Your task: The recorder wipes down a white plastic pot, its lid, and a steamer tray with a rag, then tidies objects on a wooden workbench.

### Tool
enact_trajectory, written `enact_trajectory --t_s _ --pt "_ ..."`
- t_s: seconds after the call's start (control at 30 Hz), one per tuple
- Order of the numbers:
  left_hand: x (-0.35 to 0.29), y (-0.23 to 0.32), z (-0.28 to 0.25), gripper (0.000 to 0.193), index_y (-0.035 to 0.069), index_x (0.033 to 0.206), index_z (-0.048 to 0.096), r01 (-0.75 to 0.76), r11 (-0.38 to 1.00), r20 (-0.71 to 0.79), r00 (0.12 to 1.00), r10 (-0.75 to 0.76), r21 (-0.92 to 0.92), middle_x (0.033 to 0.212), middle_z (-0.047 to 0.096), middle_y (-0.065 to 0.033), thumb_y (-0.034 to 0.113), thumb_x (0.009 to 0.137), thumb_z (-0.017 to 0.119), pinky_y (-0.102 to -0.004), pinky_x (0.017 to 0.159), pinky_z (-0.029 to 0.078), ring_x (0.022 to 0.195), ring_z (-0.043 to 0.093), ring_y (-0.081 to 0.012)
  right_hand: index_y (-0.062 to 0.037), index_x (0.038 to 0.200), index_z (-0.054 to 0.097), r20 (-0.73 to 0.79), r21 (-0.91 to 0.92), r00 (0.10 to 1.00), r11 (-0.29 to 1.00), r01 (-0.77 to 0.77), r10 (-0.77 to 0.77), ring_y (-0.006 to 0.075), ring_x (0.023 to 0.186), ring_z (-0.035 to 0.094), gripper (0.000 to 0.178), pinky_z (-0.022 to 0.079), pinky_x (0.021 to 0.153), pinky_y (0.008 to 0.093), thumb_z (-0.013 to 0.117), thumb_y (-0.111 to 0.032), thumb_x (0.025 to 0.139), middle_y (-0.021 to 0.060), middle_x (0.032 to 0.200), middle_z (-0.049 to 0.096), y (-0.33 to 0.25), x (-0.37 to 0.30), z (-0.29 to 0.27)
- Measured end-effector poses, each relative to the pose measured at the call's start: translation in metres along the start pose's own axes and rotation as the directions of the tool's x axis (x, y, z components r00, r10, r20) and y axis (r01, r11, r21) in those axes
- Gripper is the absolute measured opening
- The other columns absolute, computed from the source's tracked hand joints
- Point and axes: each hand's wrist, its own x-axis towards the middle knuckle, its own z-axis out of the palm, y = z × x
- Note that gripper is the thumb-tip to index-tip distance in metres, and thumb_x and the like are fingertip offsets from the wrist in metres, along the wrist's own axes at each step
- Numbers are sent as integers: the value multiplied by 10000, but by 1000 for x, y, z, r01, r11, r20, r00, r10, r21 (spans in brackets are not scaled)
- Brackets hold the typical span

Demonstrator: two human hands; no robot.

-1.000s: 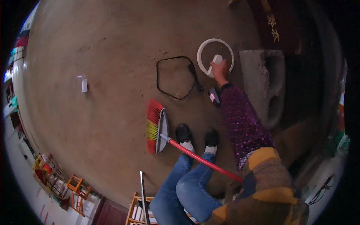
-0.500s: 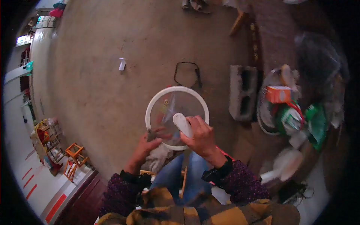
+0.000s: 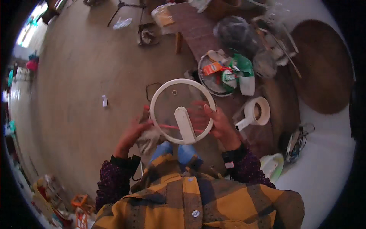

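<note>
A round glass lid point(image 3: 164, 100) with a white rim and a long white handle point(image 3: 184, 124) is held up in front of me, above my knees. My right hand point(image 3: 224, 128) grips its right rim, thumb on top and blurred fingers showing through the glass beneath. At the left rim, my left hand point(image 3: 134, 129) has its thumb and fingertips against the edge; they are slightly smeared. A thin red strip shows through the glass between the hands, and I cannot make out what it is. Greyish cloth point(image 3: 148, 142) lies below the left hand.
On the brown table point(image 3: 190, 23) at the right are a round tray point(image 3: 220, 91) with an orange box point(image 3: 212, 68) and green packages, and a white handled pot point(image 3: 257, 110). A large brown disc point(image 3: 324, 66) stands by the wall. A small white object point(image 3: 104, 101) lies on the floor.
My right hand has left the lid's handle and now holds its right rim. My left hand has moved to the left edge. The view has swung right, showing more of the table.
</note>
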Motion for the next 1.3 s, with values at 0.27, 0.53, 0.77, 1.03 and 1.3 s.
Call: enact_trajectory --t_s 0.27,0.53,0.77,1.03,1.3 --pt "-45 28 120 341 40 1061 528 -703 677 -65 682 729 219 1073 555 -116 149 764 654 -337 860 446 1008 537 -231 -1 1198 475 -388 -188 834 919 346 -393 202 915 605 431 505 776 327 593 -206 837 114 1046 601 43 -70 31" --pt "-50 66 238 441 144 1005 598 -865 -201 655 178 734 460 1111 551 -50 169 581 717 -417 919 382 1092 479 -287 21 1112 520 -275 -834 597 496 241 -754 169 926 591 389 476 791 299 587 -72 740 88 999 620 57 -148 -18" --pt "25 30 276 255 24 1008 591 -631 759 253 770 586 162 883 629 -82 160 793 580 -315 720 467 815 587 -167 36 1135 478 -352 -483 660 733 478 -663 230 934 611 409 511 765 338 544 11 733 157 1084 590 23 -243 -29" --pt "32 -34 308 280 -9 999 594 -509 830 117 861 496 229 871 622 -52 229 860 548 -299 697 452 787 562 -134 36 1165 448 -438 -175 659 777 604 -611 271 963 594 406 524 780 353 495 55 762 213 1150 544 35 -277 -72" --pt "1 -40 358 422 13 1182 462 -144 915 71 981 183 -376 1014 566 -76 273 866 563 -341 755 468 880 561 -174 53 1172 441 -524 -288 327 525 801 -786 298 983 595 457 516 804 387 537 40 726 219 1126 554 1 -276 -85"
